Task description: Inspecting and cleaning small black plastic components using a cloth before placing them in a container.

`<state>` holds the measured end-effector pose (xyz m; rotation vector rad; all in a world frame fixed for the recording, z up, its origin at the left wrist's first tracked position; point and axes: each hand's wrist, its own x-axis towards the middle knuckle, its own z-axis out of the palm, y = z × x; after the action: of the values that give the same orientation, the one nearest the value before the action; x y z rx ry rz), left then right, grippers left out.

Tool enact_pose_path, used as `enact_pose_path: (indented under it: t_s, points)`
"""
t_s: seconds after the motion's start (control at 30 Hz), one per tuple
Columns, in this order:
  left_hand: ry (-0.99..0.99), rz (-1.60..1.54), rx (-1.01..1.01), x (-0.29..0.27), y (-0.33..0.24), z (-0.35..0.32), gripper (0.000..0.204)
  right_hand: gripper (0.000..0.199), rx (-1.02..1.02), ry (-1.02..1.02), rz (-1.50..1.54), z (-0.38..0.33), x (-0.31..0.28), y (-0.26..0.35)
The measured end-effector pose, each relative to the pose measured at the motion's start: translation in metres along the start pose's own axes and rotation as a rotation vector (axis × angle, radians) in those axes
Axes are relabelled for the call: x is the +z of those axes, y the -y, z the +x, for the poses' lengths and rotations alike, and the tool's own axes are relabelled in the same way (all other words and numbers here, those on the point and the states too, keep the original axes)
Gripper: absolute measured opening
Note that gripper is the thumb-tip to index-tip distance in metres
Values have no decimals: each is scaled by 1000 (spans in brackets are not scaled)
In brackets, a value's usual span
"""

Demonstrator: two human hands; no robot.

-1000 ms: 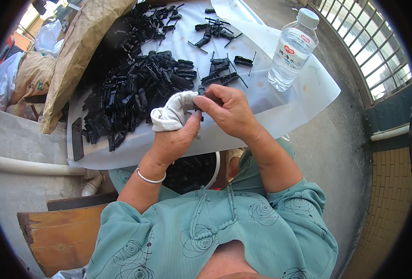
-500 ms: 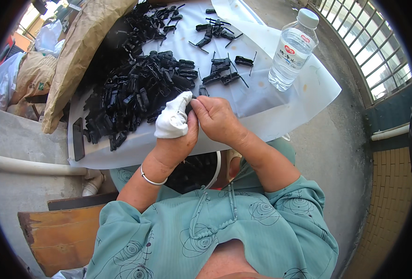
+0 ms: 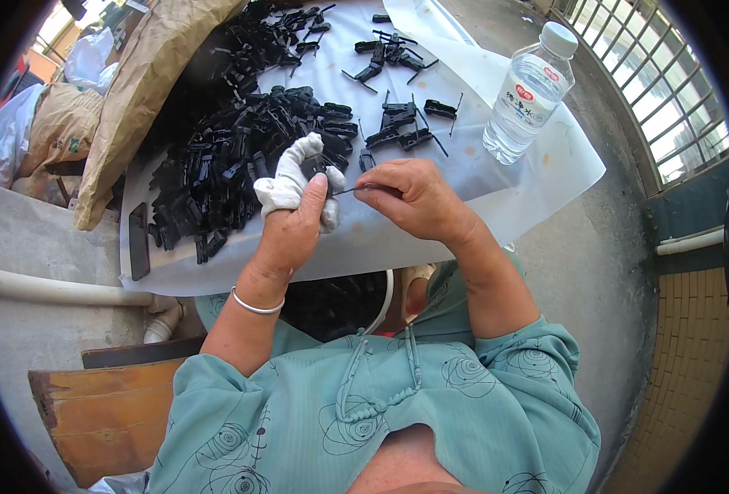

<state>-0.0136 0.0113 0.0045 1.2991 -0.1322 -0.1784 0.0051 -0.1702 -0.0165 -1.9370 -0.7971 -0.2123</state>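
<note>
While the left hand (image 3: 293, 202) is clasping a small black plastic piece (image 3: 316, 167), the right hand (image 3: 418, 193) is pinching a thin dark strip (image 3: 344, 192) that is spanning the gap between them. The left grip is wrapping firmly round the piece, its bare thumb pressing against the near side and its other fingers wearing a white cloth glove (image 3: 279, 193). The right grip is holding thumb against fingers, with the strip's right end between them. The strip's long axis is running nearly level, rising slightly toward the right; the piece's upper end is pointing away from the wearer, its lower end hiding behind the thumb. Both are hanging over the white-sheeted counter (image 3: 467, 185), near its front edge. Beyond, a heap of black plastic pieces (image 3: 232, 156) is lying leftward, and a clear water bottle (image 3: 517, 111) is standing rightward.
</note>
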Motion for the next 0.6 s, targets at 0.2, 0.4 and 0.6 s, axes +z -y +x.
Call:
enact_pose_path:
  t_s: [0.2, 0.4, 0.6]
  points:
    - [263, 324, 64, 1, 0, -2, 33, 12, 160, -93, 259, 5, 7, 9]
    - [167, 519, 214, 2, 6, -1, 28, 18, 171, -46, 221, 5, 7, 11]
    - [108, 838, 360, 7, 7, -5, 28, 23, 92, -45, 141, 3, 23, 10]
